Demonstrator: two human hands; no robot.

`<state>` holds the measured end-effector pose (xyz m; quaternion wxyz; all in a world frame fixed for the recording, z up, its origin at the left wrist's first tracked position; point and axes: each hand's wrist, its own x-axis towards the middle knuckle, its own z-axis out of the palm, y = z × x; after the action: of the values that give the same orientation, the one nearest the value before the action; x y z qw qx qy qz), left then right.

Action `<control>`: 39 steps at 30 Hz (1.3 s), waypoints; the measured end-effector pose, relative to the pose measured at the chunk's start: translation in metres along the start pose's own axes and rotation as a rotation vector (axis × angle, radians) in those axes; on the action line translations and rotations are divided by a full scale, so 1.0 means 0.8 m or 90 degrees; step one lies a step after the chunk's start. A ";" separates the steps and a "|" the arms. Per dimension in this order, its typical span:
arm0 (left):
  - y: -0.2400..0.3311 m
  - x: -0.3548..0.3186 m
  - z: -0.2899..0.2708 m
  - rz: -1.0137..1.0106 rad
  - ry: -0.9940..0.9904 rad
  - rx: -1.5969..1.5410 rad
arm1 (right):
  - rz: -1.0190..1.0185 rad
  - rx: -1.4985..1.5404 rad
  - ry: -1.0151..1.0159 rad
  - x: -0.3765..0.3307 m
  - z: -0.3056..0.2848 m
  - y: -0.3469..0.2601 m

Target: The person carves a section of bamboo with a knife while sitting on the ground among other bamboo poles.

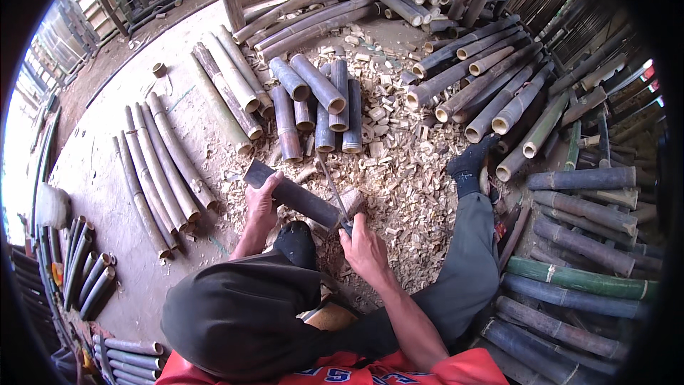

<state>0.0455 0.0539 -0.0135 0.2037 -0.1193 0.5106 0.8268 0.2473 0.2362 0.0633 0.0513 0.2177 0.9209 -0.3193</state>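
Observation:
My left hand (262, 198) is wrapped round the far end of a dark bamboo tube (305, 199), which slants down to the right in front of me. A long-bladed knife (333, 185) is in my right hand (365, 248), its dark handle in my closed fingers. The thin blade points away from me and crosses close by the tube's right end; whether it touches the bamboo I cannot tell. Beside that end is a pale wooden block (352, 201) among the chips. My dark-socked left foot (296, 244) rests just below the tube.
Pale bamboo chips (406, 199) cover the floor between my legs. Short cut tubes (318, 84) are piled straight ahead. Longer bamboo poles (167, 164) lie at the left, and stacks of poles (491, 78) fill the right. My right foot (474, 164) extends toward them.

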 end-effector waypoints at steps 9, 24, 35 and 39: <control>-0.003 -0.006 0.012 0.069 0.082 0.059 | 0.071 -0.089 -0.107 0.012 0.035 0.044; -0.006 -0.008 -0.005 0.077 -0.052 0.005 | 0.054 -0.002 -0.051 0.005 0.012 0.031; 0.010 -0.019 0.005 0.013 -0.026 0.001 | 0.021 -0.030 -0.041 0.000 0.046 0.077; -0.005 -0.015 -0.007 0.012 0.078 -0.023 | -0.088 0.096 0.110 -0.012 -0.018 -0.013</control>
<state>0.0578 0.0477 -0.0142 0.1623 -0.1685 0.5083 0.8288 0.2523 0.2338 0.0830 -0.0672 0.1839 0.9079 -0.3707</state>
